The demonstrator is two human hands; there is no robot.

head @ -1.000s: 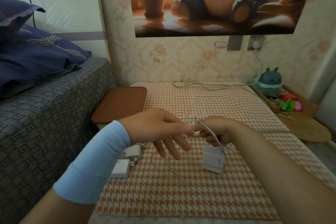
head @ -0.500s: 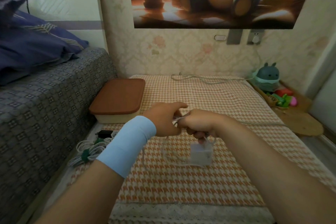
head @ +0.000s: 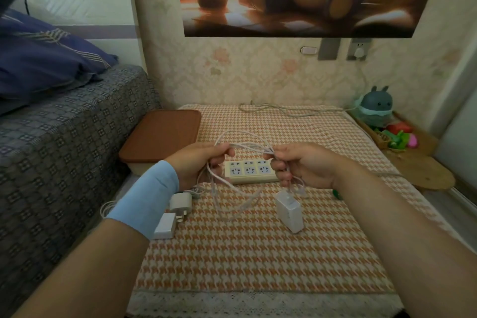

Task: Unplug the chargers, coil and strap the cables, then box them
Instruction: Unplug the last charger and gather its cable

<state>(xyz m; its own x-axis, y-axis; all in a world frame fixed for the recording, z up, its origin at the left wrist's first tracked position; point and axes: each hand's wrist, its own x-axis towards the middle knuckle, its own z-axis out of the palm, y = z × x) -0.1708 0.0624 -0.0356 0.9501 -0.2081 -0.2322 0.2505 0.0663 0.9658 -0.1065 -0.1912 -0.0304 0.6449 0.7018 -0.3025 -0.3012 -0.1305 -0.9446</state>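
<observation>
Both hands grip the white cable point(head: 247, 147) at mid-frame, left hand point(head: 200, 162) and right hand point(head: 300, 165) curled around its loops; its charger point(head: 289, 210) dangles below. Keep loops even and tension gentle, I'd judge.

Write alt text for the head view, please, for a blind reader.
The left hand and right hand hold a looped white cable above a checked table, with a white charger below and a power strip behind.
</observation>
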